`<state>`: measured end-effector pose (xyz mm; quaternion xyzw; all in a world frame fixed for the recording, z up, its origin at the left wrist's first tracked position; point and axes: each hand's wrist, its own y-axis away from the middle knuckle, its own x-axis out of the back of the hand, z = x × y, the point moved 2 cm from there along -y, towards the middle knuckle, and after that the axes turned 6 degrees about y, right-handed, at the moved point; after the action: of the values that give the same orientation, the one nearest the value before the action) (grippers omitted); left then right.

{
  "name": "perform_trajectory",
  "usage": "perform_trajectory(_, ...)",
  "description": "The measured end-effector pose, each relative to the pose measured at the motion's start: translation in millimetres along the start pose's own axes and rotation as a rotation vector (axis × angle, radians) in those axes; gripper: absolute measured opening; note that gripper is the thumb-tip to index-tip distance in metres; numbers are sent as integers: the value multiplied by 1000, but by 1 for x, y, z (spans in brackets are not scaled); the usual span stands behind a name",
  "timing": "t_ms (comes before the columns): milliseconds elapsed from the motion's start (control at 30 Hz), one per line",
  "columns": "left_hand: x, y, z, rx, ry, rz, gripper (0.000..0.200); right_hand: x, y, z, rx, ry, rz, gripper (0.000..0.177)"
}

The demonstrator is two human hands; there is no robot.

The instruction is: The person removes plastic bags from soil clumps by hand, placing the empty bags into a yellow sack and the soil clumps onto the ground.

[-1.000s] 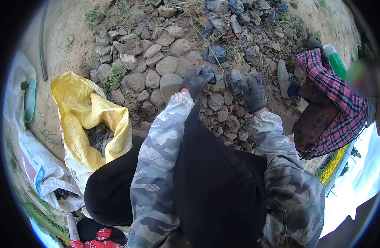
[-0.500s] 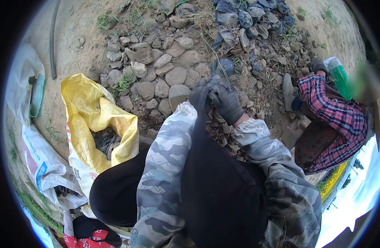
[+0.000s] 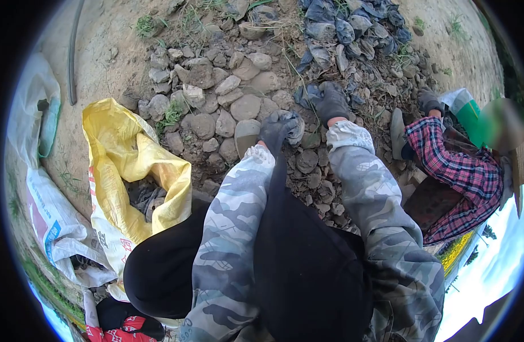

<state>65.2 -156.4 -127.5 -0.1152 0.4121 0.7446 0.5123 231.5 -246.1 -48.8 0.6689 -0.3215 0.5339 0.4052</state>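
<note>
My left hand, in a dark grey glove, is closed around a crumpled grey plastic piece above the stones. Further forward and to the right, my right hand, also gloved, reaches down at a dark plastic piece on the soil; its fingertips are partly hidden, so its grip cannot be made out. Beyond it lies a heap of dark plastic pieces. On the left, an open yellow-lined sack holds grey scraps.
White sacks lie at the far left, near a dark hose. Round stones cover the middle ground. A co-worker in a plaid shirt crouches at the right beside a green-and-white bag. Another person is at the lower left.
My hands were together and have moved apart. The right one has gone forward to the dark plastic, while the left has stayed near its place with the grey plastic.
</note>
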Motion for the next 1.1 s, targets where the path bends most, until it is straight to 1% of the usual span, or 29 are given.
perform_trajectory(33,-3,11,17,-570,-594,-23,20,-11,-4,2,-45,-50,60,34)
perform_trajectory(67,-11,21,31,-1151,-1192,-50,19,-20,-6,6,-42,-50,59,34)
perform_trajectory(100,-19,26,40,-1152,-1190,-49,19,-23,-6,6,-64,-120,40,30)
perform_trajectory(133,-22,26,43,-639,-679,43,22,-27,-6,9,-88,-188,21,27)
perform_trajectory(167,-24,25,38,-130,-165,118,24,-30,-4,13,-87,-182,25,27)
perform_trajectory(200,-24,24,37,-135,-159,115,24,-31,-2,17,-28,-251,51,23)
perform_trajectory(233,-22,23,35,-77,-111,107,25,-32,-2,22,32,-320,77,19)
perform_trajectory(267,-21,23,32,-14,-63,101,27,-34,-2,27,34,-313,75,19)
perform_trajectory(300,-22,25,35,-13,-56,103,27,-32,0,27,63,-304,64,16)
perform_trajectory(367,-22,31,46,-163,-248,64,26,-31,6,25,98,-294,43,14)
perform_trajectory(400,-15,27,40,-159,-244,71,26,-24,12,21,171,-306,127,15)
perform_trajectory(433,-9,24,38,-535,-546,6,24,-21,18,18,243,-320,209,15)
perform_trajectory(467,-7,24,32,-912,-848,-67,22,-22,22,17,244,-321,201,15)
perform_trajectory(500,-7,26,32,-913,-851,-68,22,-22,26,20,271,-295,247,16)
perform_trajectory(533,-7,25,30,-717,-642,-64,21,-20,30,24,294,-265,296,17)
perform_trajectory(567,-8,24,26,-517,-435,-63,20,-22,33,29,286,-45,161,21)
perform_trajectory(600,-9,22,21,-517,-436,-76,20,-17,38,30,275,-43,167,21)
perform_trajectory(667,-1,17,15,-370,-250,-84,21,-12,43,28,303,-159,105,23)
perform_trajectory(700,-8,32,37,-921,-786,-96,23,-3,46,23,305,-369,201,12)
perform_trajectory(733,-4,28,28,-916,-790,-96,23,-4,47,23,303,-374,198,12)
perform_trajectory(800,4,10,8,-398,-259,-61,24,-1,50,27,285,1,209,11)
perform_trajectory(833,3,10,7,-395,-263,-66,24,2,51,29,278,-1,210,11)
perform_trajectory(900,5,17,5,-485,-356,27,24,7,53,33,298,-351,157,10)
perform_trajectory(933,5,18,4,-483,-361,21,24,4,57,38,292,-353,160,10)
perform_trajectory(1000,4,14,5,-446,-273,4,24,7,58,42,286,-212,164,10)
perform_trajectory(1033,4,11,5,-446,-270,4,24,11,59,42,286,-209,163,10)
perform_trajectory(1100,6,10,6,-397,-158,-52,24,17,62,39,238,-551,193,10)
